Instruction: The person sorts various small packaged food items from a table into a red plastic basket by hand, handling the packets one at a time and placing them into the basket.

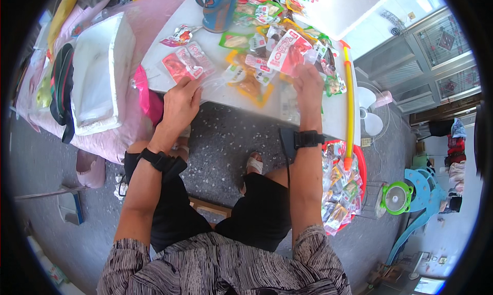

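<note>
My left hand [178, 104] is at the near edge of the white table [154, 69], its fingers pinched on a clear plastic bag [215, 81]. Red-and-white sealed food packets [186, 61] lie against that hand and appear to be inside the bag. Raised over the pile, my right hand [309, 87] grips another red-and-white packet [289, 50] by its lower right corner; the hand is slightly blurred. Beneath it spread yellow-edged packets [250, 83] and green-edged packets [237, 41]. A single pink-and-white packet [180, 35] rests farther left.
A blue mug [219, 9] and a white foam box [342, 9] stand at the table's back. A yellow tube with red ends [348, 102] runs along the right edge. Below is a red basin [362, 167] of bagged packets. Another foam box [98, 71] sits on the pink-covered surface at left.
</note>
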Motion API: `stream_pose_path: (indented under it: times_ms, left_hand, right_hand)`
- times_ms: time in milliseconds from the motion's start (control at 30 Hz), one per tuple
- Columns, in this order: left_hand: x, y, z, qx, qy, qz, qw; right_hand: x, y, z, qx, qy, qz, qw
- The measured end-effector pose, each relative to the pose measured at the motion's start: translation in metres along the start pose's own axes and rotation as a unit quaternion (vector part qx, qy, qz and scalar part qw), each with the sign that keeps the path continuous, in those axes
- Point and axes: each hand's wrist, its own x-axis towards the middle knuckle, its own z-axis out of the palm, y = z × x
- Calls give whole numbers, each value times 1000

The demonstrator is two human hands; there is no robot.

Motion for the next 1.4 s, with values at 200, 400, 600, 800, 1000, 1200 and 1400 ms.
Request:
stream_pose_path:
  times_ms: [200,400,600,800,1000,1200,1400]
  left_hand:
    - [2,2,1,0,-1,-2,1000]
    - [0,-1,1,3,-3,2,1000]
    - [-1,-2,1,15,-1,11,1000]
    - [1,-1,2,10,-11,3,1000]
    - [0,0,2,1,-4,-3,1000]
    - [1,-1,0,-7,3,6,1000]
    - [-2,-2,0,11,-13,-2,1000]
  right_hand:
    - [-21,-9,4,-232,-35,69,970]
    - [-9,-9,-20,-136,-42,0,990]
    - [-16,-10,3,38,-31,-29,998]
    - [-42,40,35,-359,-49,-187,913]
    - [-39,56,27,-139,-68,59,986]
    - [-18,-9,-25,-556,132,-205,794]
    - [-11,-11,-36,-752,140,-52,641]
